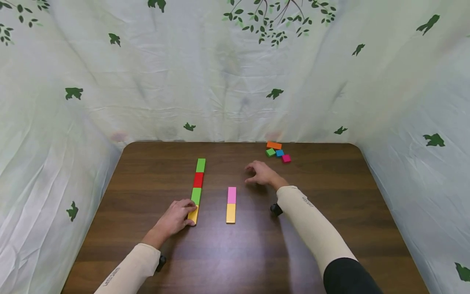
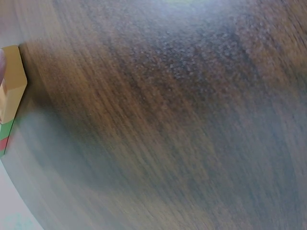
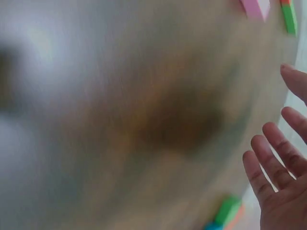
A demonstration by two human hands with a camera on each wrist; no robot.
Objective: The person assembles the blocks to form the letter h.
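My left hand [image 1: 177,216] holds a yellow block [image 1: 193,215] at the near end of a row, fingers by its far end and thumb by its near end. Beyond it in line lie a green block [image 1: 196,196], a red block [image 1: 198,180] and another green block [image 1: 200,165]. A fingertip touches the yellow block [image 2: 15,79] at the left edge of the left wrist view. Over the table, to the right of a pink block [image 1: 231,195] and a second yellow block [image 1: 230,213], hovers my right hand [image 1: 262,173]. Its fingers are spread and hold nothing.
At the table's back edge sit loose blocks: orange [image 1: 274,145], green [image 1: 270,152], blue [image 1: 280,153] and magenta [image 1: 286,158]. The brown wooden table [image 1: 323,175] meets a pale curtain [image 1: 227,81] with leaf prints around its back and sides.
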